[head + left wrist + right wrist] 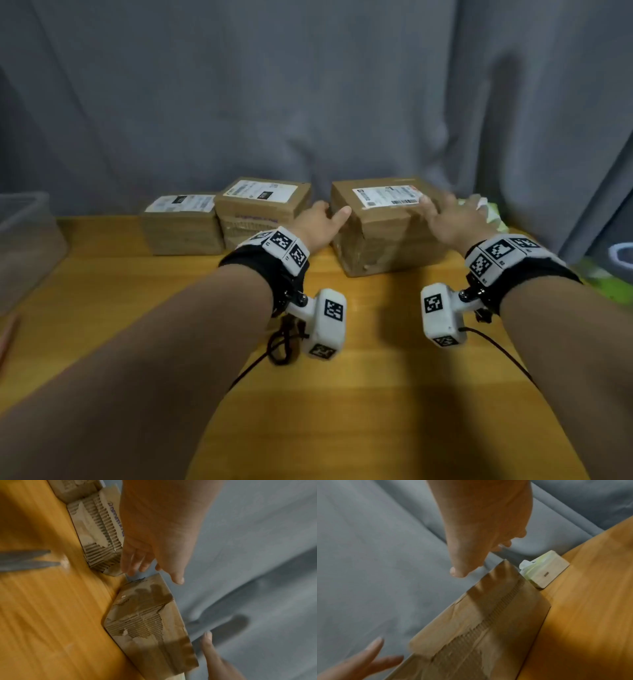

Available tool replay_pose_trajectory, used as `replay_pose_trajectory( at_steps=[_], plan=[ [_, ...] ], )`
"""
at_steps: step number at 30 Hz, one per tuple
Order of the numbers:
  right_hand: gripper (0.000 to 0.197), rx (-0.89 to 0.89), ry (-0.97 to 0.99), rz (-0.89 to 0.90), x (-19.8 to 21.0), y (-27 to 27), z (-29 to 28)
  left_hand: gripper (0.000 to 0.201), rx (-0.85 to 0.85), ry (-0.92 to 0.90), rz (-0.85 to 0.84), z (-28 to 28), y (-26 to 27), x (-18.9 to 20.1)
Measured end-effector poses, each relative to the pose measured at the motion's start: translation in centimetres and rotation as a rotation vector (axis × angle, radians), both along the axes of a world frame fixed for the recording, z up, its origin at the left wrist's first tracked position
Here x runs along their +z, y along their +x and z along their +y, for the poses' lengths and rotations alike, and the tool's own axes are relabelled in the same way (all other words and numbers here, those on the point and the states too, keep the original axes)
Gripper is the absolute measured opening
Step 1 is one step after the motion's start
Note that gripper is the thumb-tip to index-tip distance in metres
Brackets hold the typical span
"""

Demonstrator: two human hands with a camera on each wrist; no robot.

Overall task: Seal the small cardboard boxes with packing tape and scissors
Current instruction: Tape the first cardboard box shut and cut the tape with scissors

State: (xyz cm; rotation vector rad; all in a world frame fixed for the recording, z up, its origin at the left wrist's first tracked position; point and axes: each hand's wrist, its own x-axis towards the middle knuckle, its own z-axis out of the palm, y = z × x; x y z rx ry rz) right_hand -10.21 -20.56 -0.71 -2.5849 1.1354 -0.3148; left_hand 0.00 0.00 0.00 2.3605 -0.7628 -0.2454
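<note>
Three cardboard boxes with white labels stand at the back of the wooden table (342,394): a small one (181,222), a middle one (263,202) and a larger one (383,226) on the right. My left hand (322,219) is at the larger box's left end, fingers straight, thumb over the top corner. My right hand (445,216) is spread over its top right part, blurred. In the wrist views the left hand (145,561) and right hand (471,561) hover just off the torn box (147,622) (479,622). Grey scissor blades (29,559) lie on the table. No tape is in view.
A clear plastic bin (27,240) stands at the left edge. A tissue pack (486,209) (542,569) lies right behind the larger box. A grey curtain (308,102) hangs close behind the boxes. Bare wood lies between me and the boxes.
</note>
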Motion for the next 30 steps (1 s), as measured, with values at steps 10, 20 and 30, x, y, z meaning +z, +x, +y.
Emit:
replay_pose_trajectory(
  at_steps=[10,20,30],
  plan=[
    [0.047,0.073,0.242,-0.329,-2.1,0.0,-1.0,0.065,-0.030,-0.246,0.439,-1.0,-0.8,-1.3],
    [0.052,0.043,0.310,-0.280,-1.7,-4.8,3.7,0.060,0.052,-0.317,0.464,5.1,-5.4,-1.6],
    [0.063,0.220,0.463,-0.366,-1.8,-7.2,13.0,0.049,0.127,-0.321,0.495,16.1,-7.6,-1.6]
  ],
)
